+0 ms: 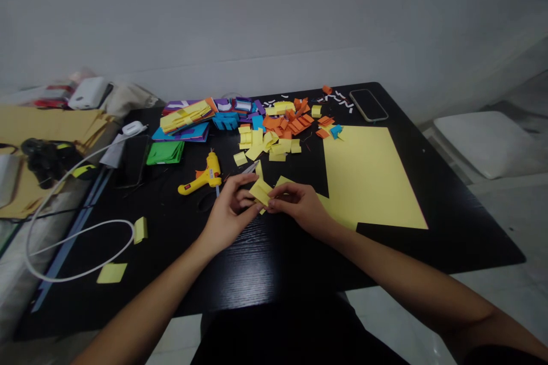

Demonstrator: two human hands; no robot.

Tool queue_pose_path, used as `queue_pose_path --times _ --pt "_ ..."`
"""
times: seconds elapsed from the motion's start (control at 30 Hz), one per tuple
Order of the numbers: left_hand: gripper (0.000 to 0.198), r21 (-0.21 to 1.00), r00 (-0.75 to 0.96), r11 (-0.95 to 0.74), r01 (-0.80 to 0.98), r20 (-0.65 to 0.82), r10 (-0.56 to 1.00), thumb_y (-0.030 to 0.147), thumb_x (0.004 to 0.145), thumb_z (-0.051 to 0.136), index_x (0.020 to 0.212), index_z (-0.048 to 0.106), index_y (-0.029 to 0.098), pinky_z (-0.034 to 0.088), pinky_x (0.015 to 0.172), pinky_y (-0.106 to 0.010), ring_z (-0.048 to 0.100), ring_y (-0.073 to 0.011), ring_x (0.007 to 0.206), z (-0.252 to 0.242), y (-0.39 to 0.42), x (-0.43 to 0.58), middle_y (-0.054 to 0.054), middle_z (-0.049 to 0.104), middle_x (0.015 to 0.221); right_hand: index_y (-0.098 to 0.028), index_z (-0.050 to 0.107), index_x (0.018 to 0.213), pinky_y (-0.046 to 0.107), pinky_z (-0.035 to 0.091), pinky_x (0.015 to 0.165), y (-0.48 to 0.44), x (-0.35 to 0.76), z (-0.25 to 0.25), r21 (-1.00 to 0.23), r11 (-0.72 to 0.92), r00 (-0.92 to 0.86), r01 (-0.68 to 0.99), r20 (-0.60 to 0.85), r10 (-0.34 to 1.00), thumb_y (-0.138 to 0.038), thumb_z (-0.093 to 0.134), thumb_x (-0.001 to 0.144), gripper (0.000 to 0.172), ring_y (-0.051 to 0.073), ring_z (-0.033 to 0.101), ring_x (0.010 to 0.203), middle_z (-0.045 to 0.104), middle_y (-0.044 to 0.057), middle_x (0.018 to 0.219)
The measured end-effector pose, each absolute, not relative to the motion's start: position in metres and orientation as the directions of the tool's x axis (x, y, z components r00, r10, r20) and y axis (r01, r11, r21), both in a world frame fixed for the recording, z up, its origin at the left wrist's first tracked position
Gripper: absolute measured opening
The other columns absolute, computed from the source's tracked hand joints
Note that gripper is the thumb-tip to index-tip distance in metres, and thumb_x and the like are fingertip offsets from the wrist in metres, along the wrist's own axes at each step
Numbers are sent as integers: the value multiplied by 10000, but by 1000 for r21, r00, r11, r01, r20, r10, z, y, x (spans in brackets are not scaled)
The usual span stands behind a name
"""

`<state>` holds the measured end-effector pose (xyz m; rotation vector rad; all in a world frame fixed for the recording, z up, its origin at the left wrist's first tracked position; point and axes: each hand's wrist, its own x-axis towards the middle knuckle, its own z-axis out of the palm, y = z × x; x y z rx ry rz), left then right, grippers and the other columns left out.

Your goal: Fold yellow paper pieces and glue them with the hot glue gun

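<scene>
A small piece of yellow paper [261,192] is held between both hands above the front middle of the table. My left hand [233,205] grips its left side, with the fingers curled behind it. On the other side, my right hand [299,205] pinches the paper's lower right edge between thumb and fingers. Scissors [250,167] lie just behind my left hand, their handles partly hidden by it. A yellow glue gun [205,175] rests on its side to the left. Folded yellow paper pieces [257,140] are heaped beyond my hands.
A large yellow sheet [377,177] covers part of the black table [248,274] at right. Orange pieces [289,122], stacked coloured paper [186,117], green paper [165,152] and a phone [368,105] lie farther back. A white cable [124,221] loops at left.
</scene>
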<state>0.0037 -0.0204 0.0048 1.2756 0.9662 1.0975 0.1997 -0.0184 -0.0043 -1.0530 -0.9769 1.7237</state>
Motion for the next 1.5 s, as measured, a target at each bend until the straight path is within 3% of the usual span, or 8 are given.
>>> queue_pose_path --times 0.07,0.2,0.27,1.5 --pt "554 993 179 27 -112 -6 984 211 755 856 1234 581 245 603 679 -231 697 -118 806 5 -20 5 -45 654 1174 -194 766 837 355 637 830 -18 200 -6 -918 -298 -242 -261 -236 941 -319 935 650 281 187 776 759 787 3 768" --pt "249 992 261 125 23 -127 957 305 814 808 931 642 162 458 488 -165 557 -84 571 9 -20 5 27 611 709 -205 784 839 346 615 826 -18 201 -8 -949 -227 -226 -220 -177 958 -320 928 668 252 177 756 761 782 -2 785" --pt "242 985 291 135 109 -162 943 339 831 787 799 649 143 410 468 -165 491 -66 506 13 -20 5 40 564 614 -213 789 842 339 605 819 -18 201 -8 -958 -206 -222 -197 -161 962 -319 919 683 231 173 751 765 783 -3 791" --pt "207 987 320 54 148 -99 942 350 911 687 832 702 159 484 573 -228 593 -113 570 18 -19 3 -3 673 672 -222 778 837 345 603 780 -23 199 -4 -986 -113 -214 -121 -85 973 -346 882 741 188 179 739 746 781 14 799"
